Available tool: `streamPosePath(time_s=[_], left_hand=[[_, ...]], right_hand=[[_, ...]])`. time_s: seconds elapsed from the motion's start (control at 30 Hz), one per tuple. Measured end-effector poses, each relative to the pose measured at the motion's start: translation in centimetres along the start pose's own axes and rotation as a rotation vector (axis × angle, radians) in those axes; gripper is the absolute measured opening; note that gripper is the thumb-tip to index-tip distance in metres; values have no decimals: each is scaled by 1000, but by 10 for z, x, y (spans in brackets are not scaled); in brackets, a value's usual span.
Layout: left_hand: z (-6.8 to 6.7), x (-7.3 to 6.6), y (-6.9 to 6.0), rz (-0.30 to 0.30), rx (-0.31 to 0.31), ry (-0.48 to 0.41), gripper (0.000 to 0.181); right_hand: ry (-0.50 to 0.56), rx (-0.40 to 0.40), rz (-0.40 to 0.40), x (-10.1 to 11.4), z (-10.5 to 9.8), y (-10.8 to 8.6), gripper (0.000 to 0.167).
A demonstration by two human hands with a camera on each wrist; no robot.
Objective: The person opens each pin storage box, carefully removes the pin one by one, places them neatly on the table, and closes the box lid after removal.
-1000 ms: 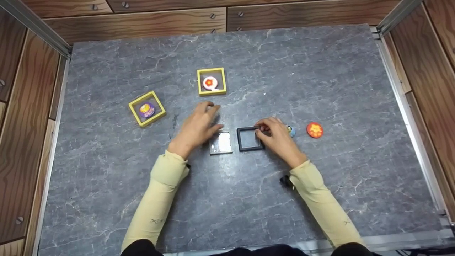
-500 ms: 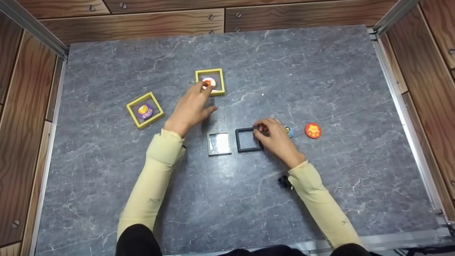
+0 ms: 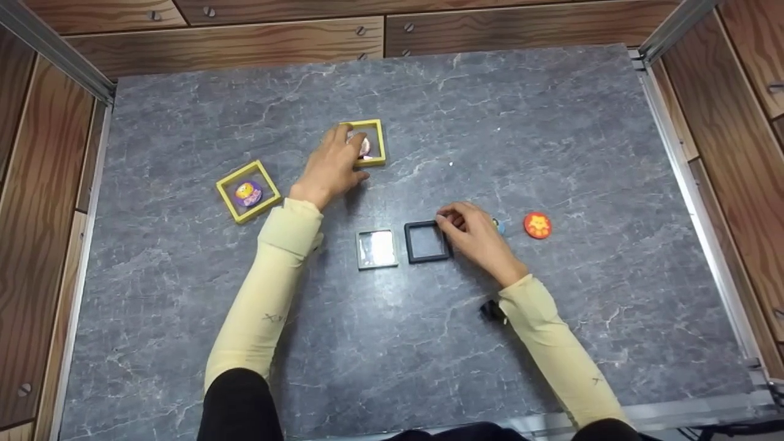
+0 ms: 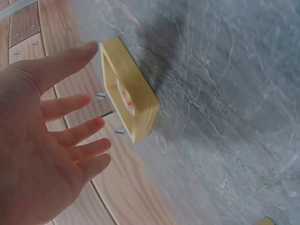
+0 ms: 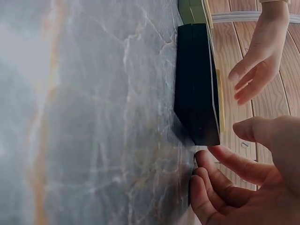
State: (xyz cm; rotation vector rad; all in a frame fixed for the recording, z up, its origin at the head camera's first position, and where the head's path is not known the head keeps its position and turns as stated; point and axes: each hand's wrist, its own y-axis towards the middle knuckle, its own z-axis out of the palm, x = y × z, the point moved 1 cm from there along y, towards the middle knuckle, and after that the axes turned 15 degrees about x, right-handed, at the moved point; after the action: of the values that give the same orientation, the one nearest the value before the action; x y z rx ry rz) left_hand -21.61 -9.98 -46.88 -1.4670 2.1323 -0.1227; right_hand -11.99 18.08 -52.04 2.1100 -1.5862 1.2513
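My left hand [image 3: 331, 162] hovers over the left side of a yellow square frame [image 3: 382, 144] at the back, fingers spread and loosely bent. In the left wrist view a gap shows between most fingers and the frame [image 4: 129, 70]; the thumb tip is close to its corner. Inside lies a round badge [image 3: 365, 147], partly hidden by the fingers. My right hand [image 3: 481, 242] is beside the top right corner of a black square frame [image 3: 427, 260]. The right wrist view shows the thumb apart from the black frame [image 5: 194, 84] and the index fingertip near its corner.
A grey-edged square frame [image 3: 376, 267] lies left of the black one. Another yellow frame [image 3: 231, 205] at the left holds a purple badge [image 3: 248, 193]. A red badge [image 3: 538, 225] lies at the right; a blue badge [image 3: 500, 226] is mostly hidden behind my right hand.
My left hand has moved from near the grey-edged frame up and away to the back yellow frame. The right hand has stayed by the black frame, its fingertips shifting slightly off the edge.
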Motion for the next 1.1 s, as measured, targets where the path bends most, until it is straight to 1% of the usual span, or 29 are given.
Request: streamPosePath(time_s=[0.17,0.27,0.4,0.57,0.77,0.9,1.1], left_hand=[[-3,2,10,-12,28,25,77],[-4,4,14,-14,45,25,83],[-5,5,20,-14,59,36,87],[-5,5,27,-6,75,55,85],[-5,6,35,-10,97,34,90],[-4,7,38,-11,96,28,90],[-1,9,41,11,68,25,87]], right_hand=[[20,-14,-12,3,-4,4,29],[25,-25,-17,4,-6,8,28],[15,-22,-18,5,-9,13,28],[6,1,-8,7,-12,18,29],[7,32,2,11,-13,25,30],[-16,37,3,14,-14,30,30],[-23,55,12,17,-16,38,31]])
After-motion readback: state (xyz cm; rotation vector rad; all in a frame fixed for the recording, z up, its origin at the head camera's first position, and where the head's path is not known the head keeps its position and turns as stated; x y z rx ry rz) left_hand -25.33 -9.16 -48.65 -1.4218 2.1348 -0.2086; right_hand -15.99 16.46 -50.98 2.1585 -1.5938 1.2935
